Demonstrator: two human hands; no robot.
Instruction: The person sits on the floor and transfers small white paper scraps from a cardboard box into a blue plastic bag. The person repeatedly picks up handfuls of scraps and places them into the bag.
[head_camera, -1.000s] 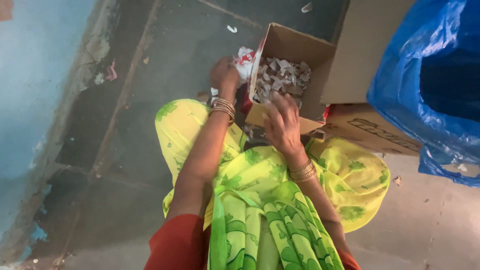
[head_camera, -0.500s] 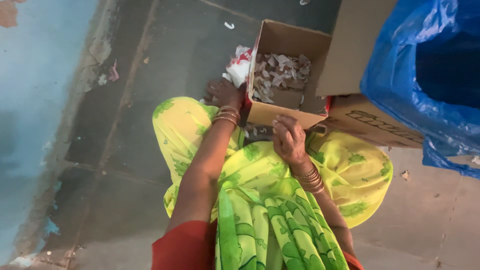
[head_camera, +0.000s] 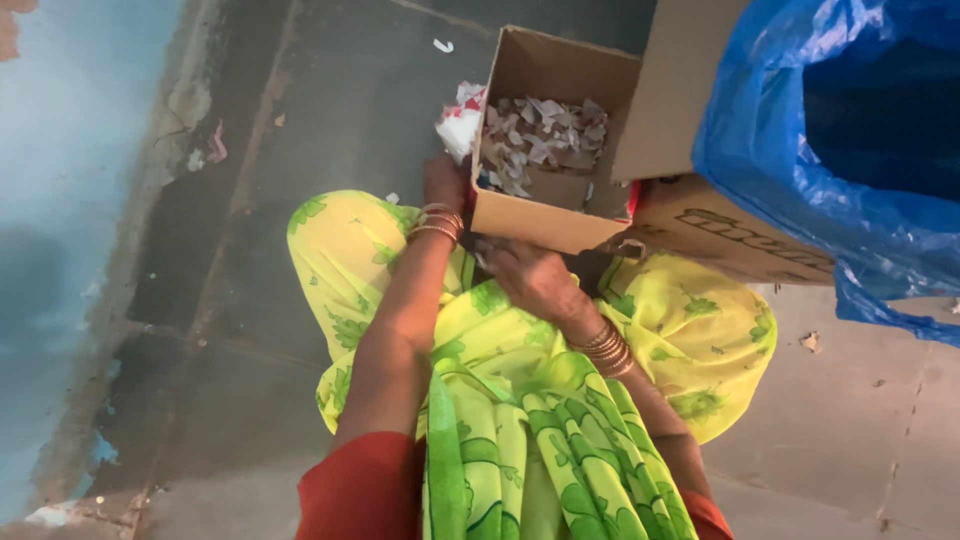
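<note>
At 12 o'clock from my lap I see the left hand (head_camera: 443, 183) pressed on the cardboard box (head_camera: 535, 218) side. The box holds light paper scraps (head_camera: 540, 140). I judge it light but floppy, best gripped low on both walls. The right hand (head_camera: 525, 276) curls under its near edge; its fingers are hidden.

A grey concrete floor (head_camera: 300, 120) carries an open cardboard box (head_camera: 545, 215) of paper scraps (head_camera: 540, 135), a second box (head_camera: 720, 235) beside it, and stray scraps (head_camera: 442, 45).

Open floor at nine, boxes and bag crowding one to three

Bare dark floor (head_camera: 300, 120) lies free from eight to eleven o'clock; the scrap-filled cardboard box (head_camera: 530, 215) blocks twelve, a flat carton (head_camera: 720, 235) and blue plastic bag (head_camera: 800, 190) wall off two o'clock.
</note>
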